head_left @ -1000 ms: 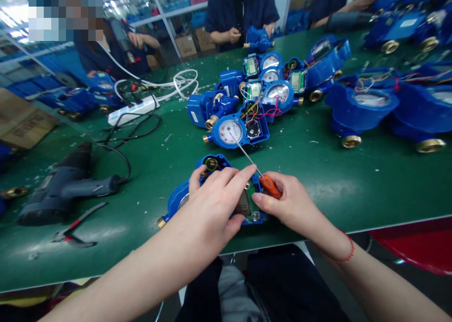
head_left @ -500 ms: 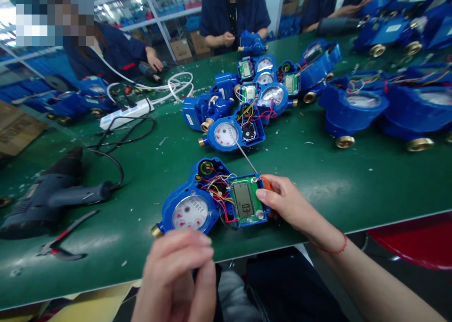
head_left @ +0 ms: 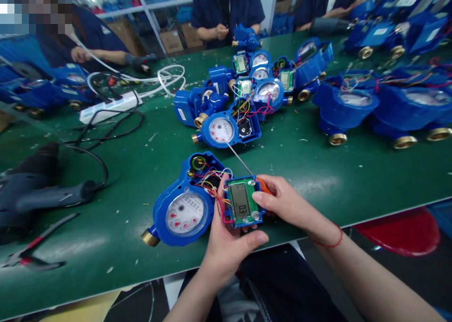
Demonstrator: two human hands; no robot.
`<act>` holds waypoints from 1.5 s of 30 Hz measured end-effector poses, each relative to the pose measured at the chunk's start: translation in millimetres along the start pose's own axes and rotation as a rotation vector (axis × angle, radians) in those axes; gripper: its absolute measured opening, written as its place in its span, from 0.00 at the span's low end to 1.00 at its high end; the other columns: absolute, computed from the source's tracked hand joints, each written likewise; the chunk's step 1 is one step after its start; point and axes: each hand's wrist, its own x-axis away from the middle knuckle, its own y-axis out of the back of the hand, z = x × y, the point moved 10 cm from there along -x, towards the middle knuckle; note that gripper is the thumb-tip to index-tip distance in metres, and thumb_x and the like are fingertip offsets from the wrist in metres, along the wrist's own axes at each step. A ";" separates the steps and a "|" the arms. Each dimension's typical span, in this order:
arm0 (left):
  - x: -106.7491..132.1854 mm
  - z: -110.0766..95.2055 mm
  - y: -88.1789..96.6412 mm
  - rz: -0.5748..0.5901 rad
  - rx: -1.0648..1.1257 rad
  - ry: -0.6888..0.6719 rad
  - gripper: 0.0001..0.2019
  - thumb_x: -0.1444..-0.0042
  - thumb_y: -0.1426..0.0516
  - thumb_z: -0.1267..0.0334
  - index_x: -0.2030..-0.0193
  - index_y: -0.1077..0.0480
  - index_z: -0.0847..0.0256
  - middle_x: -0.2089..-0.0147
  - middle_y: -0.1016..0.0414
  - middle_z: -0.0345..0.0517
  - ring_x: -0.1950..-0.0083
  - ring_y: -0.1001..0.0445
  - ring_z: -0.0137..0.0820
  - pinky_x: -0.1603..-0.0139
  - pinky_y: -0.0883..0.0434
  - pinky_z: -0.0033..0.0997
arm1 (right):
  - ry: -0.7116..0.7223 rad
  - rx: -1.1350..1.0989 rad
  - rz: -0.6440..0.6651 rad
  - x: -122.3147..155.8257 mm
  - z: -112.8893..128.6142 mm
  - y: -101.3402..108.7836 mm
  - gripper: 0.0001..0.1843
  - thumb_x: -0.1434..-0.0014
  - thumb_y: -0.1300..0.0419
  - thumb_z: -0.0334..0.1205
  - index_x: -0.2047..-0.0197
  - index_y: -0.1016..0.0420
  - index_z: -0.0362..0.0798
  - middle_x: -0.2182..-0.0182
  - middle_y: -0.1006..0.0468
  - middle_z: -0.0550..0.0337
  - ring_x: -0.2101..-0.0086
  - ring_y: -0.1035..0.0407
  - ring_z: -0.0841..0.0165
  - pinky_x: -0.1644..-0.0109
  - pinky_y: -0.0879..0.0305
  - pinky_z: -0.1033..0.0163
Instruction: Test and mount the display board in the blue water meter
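An opened blue water meter (head_left: 183,211) lies near the table's front edge, its white dial up and coloured wires spilling out. My left hand (head_left: 229,239) cups the meter's green display board (head_left: 242,202) from below, thumb at its lower right. My right hand (head_left: 282,202) touches the board's right edge and is closed round an orange-handled screwdriver (head_left: 263,184), whose thin shaft points up and left toward another meter (head_left: 226,131).
Several more blue meters cover the green table (head_left: 318,171) at centre back and right. A dark heat gun (head_left: 38,190), pliers (head_left: 31,251), black cables and a white power strip (head_left: 109,106) lie left. Other people work across the table.
My left hand left the meter, drew back below the table edge, then returned under the display board and lifted it. My right hand stayed put with the screwdriver.
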 end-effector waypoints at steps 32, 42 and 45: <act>-13.1 -19.4 1.3 -0.003 -0.239 -0.204 0.46 0.65 0.27 0.52 0.39 0.42 0.50 0.48 0.27 0.45 0.49 0.24 0.38 0.48 0.27 0.35 | -0.014 -0.016 0.032 2.6 -4.3 -2.3 0.26 0.44 0.44 0.63 0.74 0.43 0.47 0.75 0.37 0.62 0.74 0.48 0.73 0.73 0.51 0.66; -13.0 -17.5 0.0 -0.011 -0.223 -0.177 0.45 0.65 0.27 0.52 0.39 0.42 0.49 0.48 0.27 0.45 0.50 0.24 0.37 0.50 0.26 0.34 | -0.018 -0.029 0.005 3.9 -7.3 -1.2 0.29 0.44 0.45 0.67 0.74 0.43 0.48 0.76 0.37 0.62 0.76 0.48 0.74 0.76 0.53 0.66; -13.6 -19.0 0.5 -0.021 -0.255 -0.184 0.46 0.65 0.27 0.52 0.38 0.43 0.49 0.47 0.28 0.46 0.48 0.25 0.39 0.48 0.27 0.36 | -0.010 -0.039 0.003 4.8 -7.6 -1.2 0.28 0.42 0.45 0.65 0.74 0.44 0.47 0.76 0.36 0.62 0.76 0.47 0.74 0.76 0.52 0.67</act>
